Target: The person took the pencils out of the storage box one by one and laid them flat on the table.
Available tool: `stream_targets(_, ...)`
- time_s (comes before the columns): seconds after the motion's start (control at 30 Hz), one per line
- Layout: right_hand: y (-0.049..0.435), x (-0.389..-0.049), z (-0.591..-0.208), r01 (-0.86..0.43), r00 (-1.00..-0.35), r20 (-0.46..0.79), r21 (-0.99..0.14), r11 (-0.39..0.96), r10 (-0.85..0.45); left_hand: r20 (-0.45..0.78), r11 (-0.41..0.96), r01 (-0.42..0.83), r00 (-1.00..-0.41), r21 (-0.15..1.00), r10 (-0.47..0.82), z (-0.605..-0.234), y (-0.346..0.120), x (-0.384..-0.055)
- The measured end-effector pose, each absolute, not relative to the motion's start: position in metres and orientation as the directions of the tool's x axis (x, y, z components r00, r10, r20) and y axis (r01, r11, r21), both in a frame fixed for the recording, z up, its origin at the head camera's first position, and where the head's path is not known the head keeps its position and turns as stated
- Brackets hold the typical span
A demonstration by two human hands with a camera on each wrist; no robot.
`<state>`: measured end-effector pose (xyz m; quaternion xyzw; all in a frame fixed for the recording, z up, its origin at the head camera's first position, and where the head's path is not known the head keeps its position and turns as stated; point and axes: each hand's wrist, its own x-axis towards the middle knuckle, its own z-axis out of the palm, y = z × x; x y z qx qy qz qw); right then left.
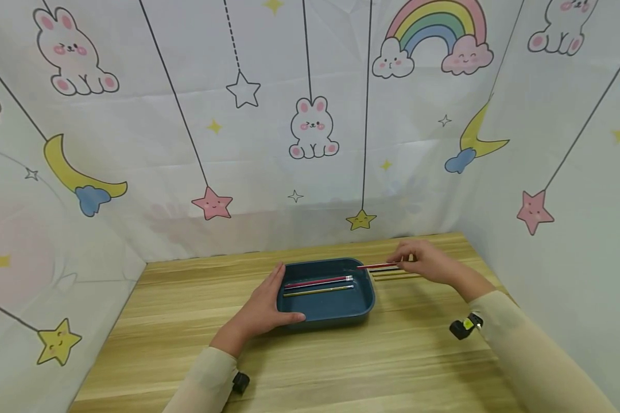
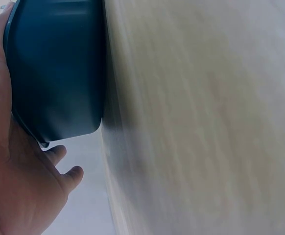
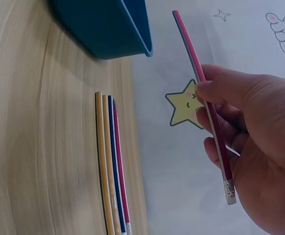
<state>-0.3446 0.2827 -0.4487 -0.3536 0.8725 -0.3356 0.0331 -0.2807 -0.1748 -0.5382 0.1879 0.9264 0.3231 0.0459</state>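
Note:
A dark blue-green rectangular tray (image 1: 320, 312) stands on the table. My left hand (image 1: 260, 301) holds its left end, the thumb along the front rim and the fingertips around the back corner. Inside lie a red pencil (image 1: 317, 282) and a yellow pencil (image 1: 317, 291), roughly side by side. Just past the tray's right end, my right hand (image 1: 423, 261) pinches another red pencil (image 3: 214, 117) between thumb and fingers. Its white eraser end is by the palm, and its other end points over the tray's right rim.
On the tabletop (image 1: 392, 338), right of the tray, several pencils lie side by side, including yellow pencils (image 3: 103, 156), a dark blue pencil (image 3: 114, 161) and a red pencil (image 3: 121, 166). A white cloth (image 1: 268, 166) with cartoon prints hangs behind the table and along both sides.

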Motion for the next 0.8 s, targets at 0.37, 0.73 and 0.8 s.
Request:
stream_targets(0.37,0.298,-0.343,-0.46,-0.556,-0.777,0.152,-0.622,0.552,-0.611,0.031,0.724,0.312,-0.927,0.615,0.374,-0.536,-0.174,-0.278)
stream_targets(0.73,0.314,-0.348,-0.476,-0.566,-0.782,0.161,-0.588,0.577,-0.603,0.034,0.722,0.315,-0.926,0.615,0.375,-0.536,-0.174,-0.278)
stream_targets(0.8,0.316,-0.349,-0.479,-0.564,-0.785,0.158,-0.582,0.586,-0.598,0.035,0.724,0.316,-0.927,0.614,0.374,-0.536,-0.174,-0.279)
